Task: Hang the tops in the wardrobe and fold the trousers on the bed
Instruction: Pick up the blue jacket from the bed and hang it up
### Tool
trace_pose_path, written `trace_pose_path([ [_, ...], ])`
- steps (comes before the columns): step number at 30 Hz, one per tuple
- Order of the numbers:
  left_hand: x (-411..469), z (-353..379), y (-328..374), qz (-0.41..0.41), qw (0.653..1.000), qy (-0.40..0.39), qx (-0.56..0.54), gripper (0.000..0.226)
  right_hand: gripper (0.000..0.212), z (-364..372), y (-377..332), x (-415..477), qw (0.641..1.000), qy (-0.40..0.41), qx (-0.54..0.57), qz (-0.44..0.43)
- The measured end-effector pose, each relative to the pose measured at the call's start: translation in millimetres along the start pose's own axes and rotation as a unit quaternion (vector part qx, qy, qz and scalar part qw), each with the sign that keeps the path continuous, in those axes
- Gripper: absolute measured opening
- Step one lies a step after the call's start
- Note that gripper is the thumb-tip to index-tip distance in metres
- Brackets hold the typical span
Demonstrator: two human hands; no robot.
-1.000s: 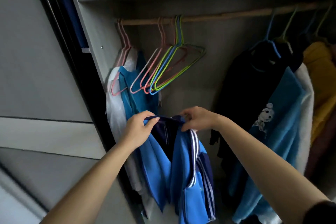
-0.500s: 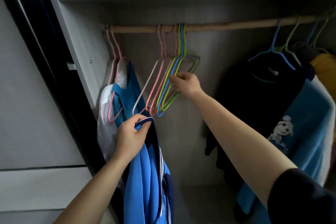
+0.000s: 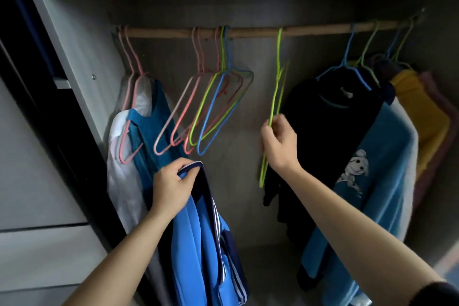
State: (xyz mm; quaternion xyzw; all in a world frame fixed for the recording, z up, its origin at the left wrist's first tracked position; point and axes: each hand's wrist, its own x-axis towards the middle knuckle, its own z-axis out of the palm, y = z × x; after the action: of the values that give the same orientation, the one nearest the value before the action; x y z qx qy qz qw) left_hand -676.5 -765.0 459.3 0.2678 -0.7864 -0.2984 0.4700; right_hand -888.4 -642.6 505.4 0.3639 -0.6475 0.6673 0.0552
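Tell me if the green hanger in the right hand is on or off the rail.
On, it seems: the hook of the green hanger reaches over the rail; the right hand pinches its lower wire.

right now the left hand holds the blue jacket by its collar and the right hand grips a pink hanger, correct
Not quite: the hanger in the right hand is green, not pink; the head view shows it. The left hand does hold the blue jacket by its collar.
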Motion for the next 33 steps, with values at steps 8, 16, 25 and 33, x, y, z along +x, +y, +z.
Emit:
trace_pose_path([
  [8, -22.0, 43.3, 13.0, -0.025, 0.999, -0.026, 0.016, 0.017, 0.036, -83.3, 52.2, -44.5, 0.982, 0.010, -0.073, 0.172],
  [16, -20.6, 72.4, 28.9, -0.024, 0.989, -0.031, 0.140, 0.010, 0.029, -139.9, 62.8, -75.4, 0.982, -0.103, -0.117, 0.103],
  [25, -12.9, 89.0, 25.2, -0.020, 0.932, -0.049, 0.359, 0.047, 0.033, -195.2, 76.1, -92.5, 0.939, -0.269, -0.163, 0.141],
  [33, -15.7, 105.3, 41.0, -0.014, 0.934, -0.079, 0.349, 0.029, 0.034, -186.2, 52.2, -88.2, 0.939, -0.273, -0.181, 0.102],
])
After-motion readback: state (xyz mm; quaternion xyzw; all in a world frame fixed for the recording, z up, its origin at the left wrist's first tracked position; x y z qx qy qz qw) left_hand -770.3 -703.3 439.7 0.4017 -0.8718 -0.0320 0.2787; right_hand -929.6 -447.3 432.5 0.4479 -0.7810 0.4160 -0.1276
